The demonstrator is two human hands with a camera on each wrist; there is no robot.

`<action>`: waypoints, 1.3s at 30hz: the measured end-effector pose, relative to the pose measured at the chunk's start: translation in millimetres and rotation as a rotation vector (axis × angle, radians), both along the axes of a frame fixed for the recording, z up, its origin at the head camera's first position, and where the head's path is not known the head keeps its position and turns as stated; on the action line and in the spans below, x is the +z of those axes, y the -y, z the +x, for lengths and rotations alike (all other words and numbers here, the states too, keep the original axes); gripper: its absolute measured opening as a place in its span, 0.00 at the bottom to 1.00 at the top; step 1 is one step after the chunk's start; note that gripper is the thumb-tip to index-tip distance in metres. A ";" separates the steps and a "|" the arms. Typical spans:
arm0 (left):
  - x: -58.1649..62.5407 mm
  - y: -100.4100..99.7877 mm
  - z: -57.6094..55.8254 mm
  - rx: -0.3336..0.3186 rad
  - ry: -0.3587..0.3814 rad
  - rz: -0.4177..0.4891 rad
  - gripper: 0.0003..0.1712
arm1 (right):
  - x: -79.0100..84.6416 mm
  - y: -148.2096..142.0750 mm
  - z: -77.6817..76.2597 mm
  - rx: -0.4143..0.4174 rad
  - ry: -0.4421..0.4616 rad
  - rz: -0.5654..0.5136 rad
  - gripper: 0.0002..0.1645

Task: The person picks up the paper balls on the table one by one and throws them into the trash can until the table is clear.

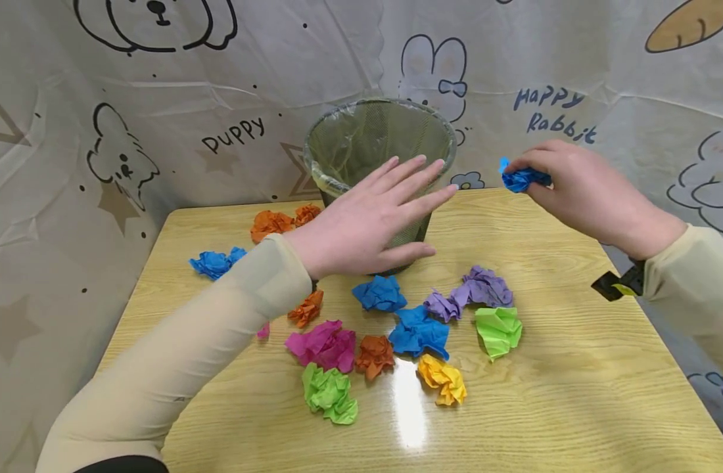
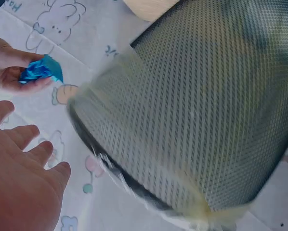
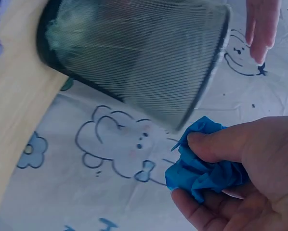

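My right hand (image 1: 592,190) pinches a crumpled blue paper ball (image 3: 202,166) between thumb and fingers, to the right of the mesh wastebasket (image 1: 332,164) and about level with its rim. In front of the basket, as the head view has it, my left hand (image 1: 379,213) is spread with straight fingers and holds nothing. A clear plastic liner (image 1: 361,141) folds over the basket's rim. The left wrist view also shows the right hand (image 2: 11,67) with the blue paper, beyond the left fingertips. Part of the basket is hidden behind the left hand.
Several crumpled papers lie on the wooden table (image 1: 574,394): blue (image 1: 420,330), purple (image 1: 486,287), green (image 1: 499,332), yellow (image 1: 443,379), magenta (image 1: 325,346) and orange (image 1: 271,225). My left forearm covers part of the table's left side. A printed cloth (image 1: 279,66) hangs behind.
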State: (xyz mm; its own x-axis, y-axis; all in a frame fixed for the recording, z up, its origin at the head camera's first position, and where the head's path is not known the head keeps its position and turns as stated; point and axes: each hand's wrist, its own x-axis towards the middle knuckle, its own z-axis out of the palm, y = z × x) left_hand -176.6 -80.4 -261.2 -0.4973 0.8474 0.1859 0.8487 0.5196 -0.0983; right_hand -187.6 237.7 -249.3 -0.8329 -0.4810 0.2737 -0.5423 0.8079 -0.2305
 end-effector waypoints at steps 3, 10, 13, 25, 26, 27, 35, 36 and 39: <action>6.6 8.3 -3.0 0.023 -0.006 0.013 0.45 | 11.0 8.1 -3.2 0.014 -0.030 0.018 0.17; 16.4 30.5 -13.0 0.107 0.043 0.029 0.45 | 28.5 27.3 -11.0 0.033 -0.033 0.035 0.17; 19.6 43.5 -18.4 0.153 0.077 0.044 0.45 | 34.4 37.9 -15.9 0.041 -0.017 0.043 0.17; 29.5 91.6 -40.2 0.340 0.193 0.056 0.45 | 48.4 84.7 -41.8 0.109 0.000 0.054 0.20; 30.2 94.8 -41.4 0.350 0.197 0.056 0.45 | 48.8 88.9 -43.8 0.116 0.002 0.057 0.20; 30.7 97.9 -42.5 0.360 0.202 0.056 0.45 | 49.5 93.3 -46.1 0.120 0.010 0.061 0.20; 33.3 117.7 -50.0 0.427 0.238 0.070 0.44 | 48.6 119.9 -63.9 0.156 0.042 0.090 0.21; 32.8 119.8 -50.8 0.436 0.246 0.070 0.44 | 47.6 122.7 -65.7 0.161 0.043 0.094 0.21; 31.1 125.1 -54.0 0.455 0.260 0.070 0.44 | 44.4 130.4 -70.5 0.172 0.056 0.101 0.20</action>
State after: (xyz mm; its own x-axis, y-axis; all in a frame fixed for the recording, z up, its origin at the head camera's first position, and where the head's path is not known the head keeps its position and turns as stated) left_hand -230.5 -205.5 -230.1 -0.8495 0.5247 0.0558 0.5271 0.8392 0.1339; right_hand -258.1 107.3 -204.9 -0.7485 -0.6402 0.1729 -0.6631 0.7249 -0.1866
